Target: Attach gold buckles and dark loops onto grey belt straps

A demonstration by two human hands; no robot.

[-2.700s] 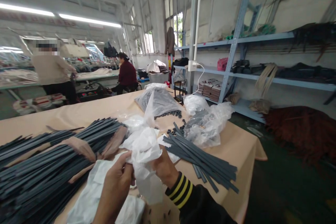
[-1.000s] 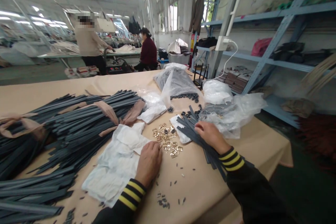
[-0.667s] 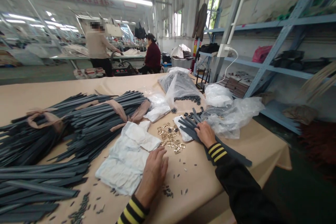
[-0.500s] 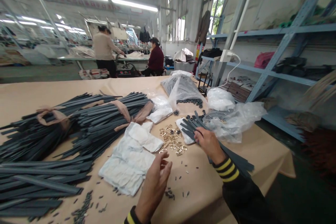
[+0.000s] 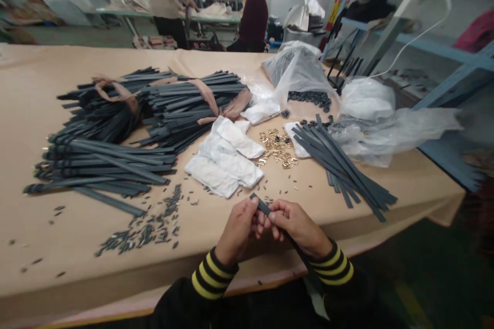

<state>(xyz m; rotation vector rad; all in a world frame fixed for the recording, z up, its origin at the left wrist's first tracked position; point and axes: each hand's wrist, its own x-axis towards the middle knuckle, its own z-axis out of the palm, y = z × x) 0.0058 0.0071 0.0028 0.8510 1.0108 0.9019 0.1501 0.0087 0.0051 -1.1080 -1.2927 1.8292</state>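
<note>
A dark grey strap (image 5: pixel 261 204) is pinched between both my hands at the table's front edge. My left hand (image 5: pixel 241 223) grips it close to its end, and my right hand (image 5: pixel 295 223) holds it a little further along. Its rest runs down under my right hand, partly hidden. Beyond my hands lie gold buckles (image 5: pixel 276 148) in a loose heap and folded white cloths (image 5: pixel 227 159). To the right, similar loose straps (image 5: pixel 343 164) are fanned out.
Tied strap bundles (image 5: pixel 193 97) and straps with buckles (image 5: pixel 104 164) lie left, near scattered small dark pieces (image 5: pixel 146 234). Plastic bags (image 5: pixel 301 69) with black parts stand at the back. Blue shelving (image 5: pixel 443 51) is at right. Two people are beyond the brown-covered table (image 5: pixel 31 82).
My right hand has left the strap pile with one strap and come to the front edge. My left hand has joined it there and closed on the strap. The view has tilted down.
</note>
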